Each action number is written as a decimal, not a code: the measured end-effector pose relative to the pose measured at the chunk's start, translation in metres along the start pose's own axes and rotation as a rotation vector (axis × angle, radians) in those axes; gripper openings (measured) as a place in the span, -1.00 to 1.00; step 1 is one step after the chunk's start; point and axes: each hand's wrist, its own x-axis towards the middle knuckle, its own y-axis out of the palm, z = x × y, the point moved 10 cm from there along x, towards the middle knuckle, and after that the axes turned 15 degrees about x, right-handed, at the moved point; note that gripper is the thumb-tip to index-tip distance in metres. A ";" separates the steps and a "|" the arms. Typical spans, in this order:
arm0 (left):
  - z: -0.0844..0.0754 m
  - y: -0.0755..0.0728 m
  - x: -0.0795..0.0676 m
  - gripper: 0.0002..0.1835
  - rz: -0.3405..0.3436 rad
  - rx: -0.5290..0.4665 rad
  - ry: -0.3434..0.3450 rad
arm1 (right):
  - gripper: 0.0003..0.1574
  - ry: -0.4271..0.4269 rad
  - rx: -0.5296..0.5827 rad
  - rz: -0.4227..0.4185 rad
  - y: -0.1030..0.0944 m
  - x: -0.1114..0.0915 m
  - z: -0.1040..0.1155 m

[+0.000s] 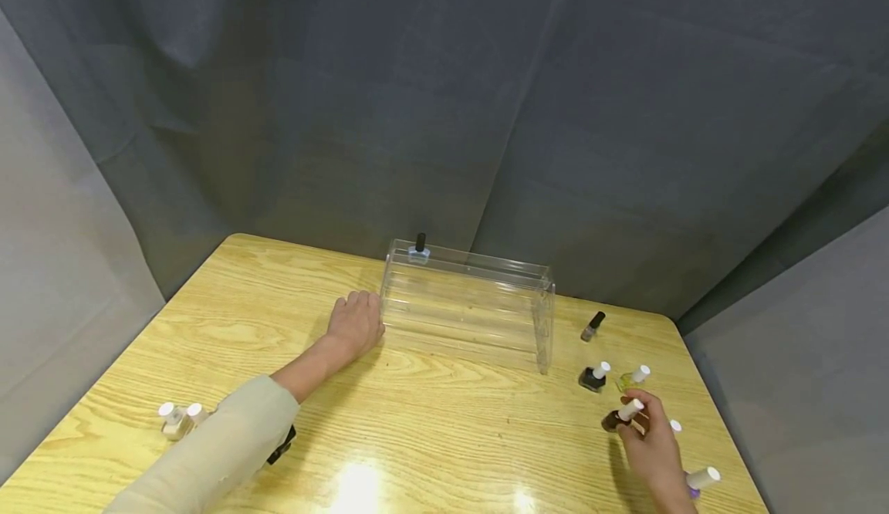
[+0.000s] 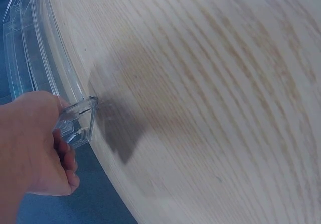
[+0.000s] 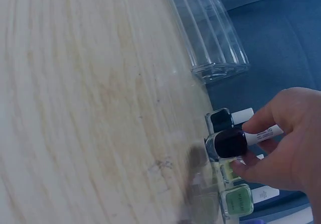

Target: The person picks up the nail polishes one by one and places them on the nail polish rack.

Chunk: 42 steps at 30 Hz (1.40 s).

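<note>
Head view: left hand [image 1: 357, 321] is at the left end of a clear, stepped, rectangular plastic rack [image 1: 458, 298], which sits near the back edge of a yellow wood-grain worktop [image 1: 417, 429]. One pale-blue glass bottle with a black cap [image 1: 419, 254] stands on the rack's rear step, toward the left end. Right hand [image 1: 653, 441] has its fingers on a dark, squat glass bottle with a tall white cap [image 1: 614, 421], right front of the worktop. Near it: small bottle with a black cap [image 1: 589, 333], black bottle with a white cap [image 1: 593, 378], yellow-green bottle with a white cap [image 1: 628, 380], purple bottle with a white cap [image 1: 698, 481]. Left side: two beige bottles with white caps [image 1: 175, 423], side by side, partly behind the pale sleeve [image 1: 222, 437]. Dark grey cloth [image 1: 444, 113] hangs behind, soft folds. No label legible at this range. Left wrist view: left hand grips the rack's end, fingers curled; plastic is transparent, glossy, straight-edged. Right wrist view: right hand pinches the dark bottle by its cap; small print runs along that cap, too small to read. Can't tell if its base touches the worktop. A green, square-shouldered glass bottle with a white cap [image 3: 238, 202] beside it carries a printed word on its face, too blurred to read.
</note>
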 end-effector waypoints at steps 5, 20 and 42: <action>0.000 -0.002 -0.001 -0.72 -0.012 0.008 0.003 | -0.27 -0.073 -0.049 -0.022 0.002 0.001 -0.001; 0.001 0.000 0.001 -0.74 0.007 -0.016 -0.007 | -0.41 -0.017 0.046 -0.084 0.000 0.003 -0.019; 0.001 -0.002 -0.001 -0.72 0.000 -0.029 -0.005 | -0.32 -0.188 0.118 -0.064 0.016 0.000 0.035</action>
